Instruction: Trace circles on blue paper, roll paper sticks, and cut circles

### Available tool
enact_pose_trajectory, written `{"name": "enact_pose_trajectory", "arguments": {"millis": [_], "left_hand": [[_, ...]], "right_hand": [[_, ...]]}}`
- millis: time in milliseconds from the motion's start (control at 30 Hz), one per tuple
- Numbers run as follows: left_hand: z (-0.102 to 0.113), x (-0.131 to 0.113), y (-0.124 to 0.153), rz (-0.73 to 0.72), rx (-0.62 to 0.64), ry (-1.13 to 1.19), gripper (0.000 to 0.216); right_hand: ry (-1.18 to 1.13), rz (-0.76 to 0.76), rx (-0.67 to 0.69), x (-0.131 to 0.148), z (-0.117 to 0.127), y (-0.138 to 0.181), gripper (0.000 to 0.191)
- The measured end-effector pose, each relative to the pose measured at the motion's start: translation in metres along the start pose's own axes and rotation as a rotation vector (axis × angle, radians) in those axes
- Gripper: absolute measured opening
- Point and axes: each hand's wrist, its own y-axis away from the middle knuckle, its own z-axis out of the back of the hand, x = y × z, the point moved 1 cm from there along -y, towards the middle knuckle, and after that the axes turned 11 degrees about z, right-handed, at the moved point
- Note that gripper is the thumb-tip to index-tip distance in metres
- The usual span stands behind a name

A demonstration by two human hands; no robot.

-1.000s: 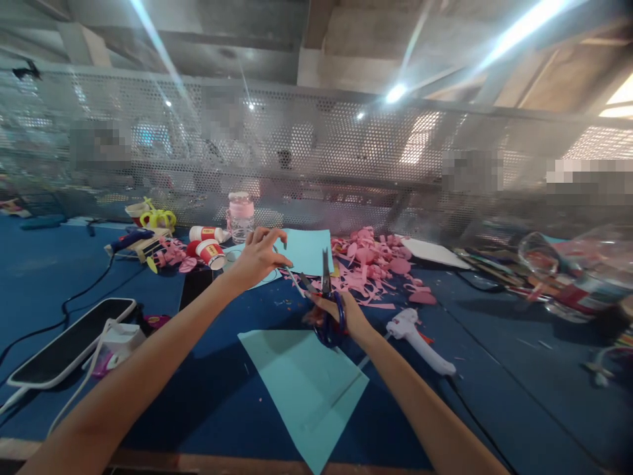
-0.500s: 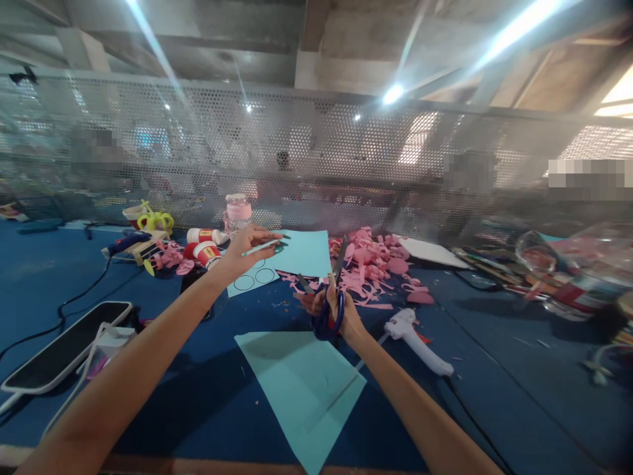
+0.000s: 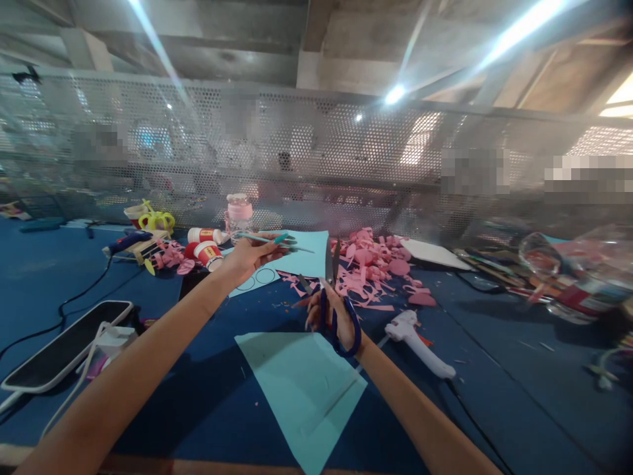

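Observation:
My left hand is closed in a pinch on a thin light-blue piece of sheet, seen nearly edge-on, above the light-blue sheets. Its exact outline cannot be made out. In my right hand are scissors with dark blue handles, their blades apart and pointing away from me, near a heap of pink cut scraps. Behind my hands lies a light-blue sheet, partly over a paler sheet with drawn circles. Closer to me another light-blue sheet lies flat on the blue table.
A white glue gun with a cord lies right of my right forearm. At left are a phone with cables, red-and-white bottles and a pink-topped bottle. Plastic containers stand at far right. A perforated metal screen runs behind.
My left hand has turned, bringing the light-blue piece further across to the right. In my right hand the scissors' handles have shifted to the right and slightly lower.

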Motion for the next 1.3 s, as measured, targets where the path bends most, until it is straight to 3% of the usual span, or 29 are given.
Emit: {"name": "enact_pose_trajectory", "arguments": {"millis": [100, 267, 500, 800, 1100, 1300], "left_hand": [[-0.001, 0.003, 0.0, 0.045, 0.047, 0.001, 0.028], [-0.004, 0.009, 0.0, 0.138, 0.054, 0.028, 0.027], [-0.011, 0.012, 0.003, 0.183, 0.06, -0.093, 0.033], [-0.006, 0.02, -0.002, 0.177, 0.032, -0.19, 0.029], [-0.006, 0.013, 0.0, 0.132, -0.055, -0.065, 0.022], [-0.007, 0.012, 0.0, 0.092, -0.01, -0.002, 0.016]], "right_hand": [[-0.007, 0.078, -0.051, 0.004, -0.003, 0.001, 0.037], [-0.154, 0.069, -0.032, 0.01, -0.003, -0.001, 0.029], [-0.157, 0.143, -0.004, 0.011, -0.002, -0.003, 0.032], [-0.017, 0.118, -0.045, 0.007, 0.002, -0.007, 0.024], [0.02, 0.114, -0.046, 0.005, 0.004, -0.008, 0.032], [0.082, 0.072, -0.094, 0.011, -0.002, -0.005, 0.032]]}}
